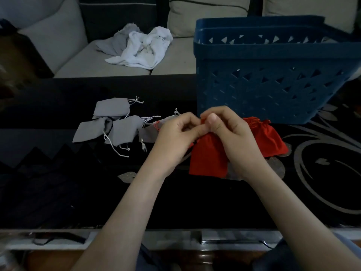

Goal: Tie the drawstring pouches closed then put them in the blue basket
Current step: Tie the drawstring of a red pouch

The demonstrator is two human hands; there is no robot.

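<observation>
A red drawstring pouch hangs just above the dark table, held at its top by both hands. My left hand and my right hand pinch its neck and cord with curled fingers, thumbs meeting at the middle. A second red pouch lies behind my right hand, its neck gathered. Several grey pouches with white cords lie spread out to the left. The blue basket stands at the back right; its inside is hidden.
The table is black with silver leaf patterns on the right. Behind it is a grey sofa with a crumpled white and grey cloth on its seat. A shelf edge runs along the table's near side.
</observation>
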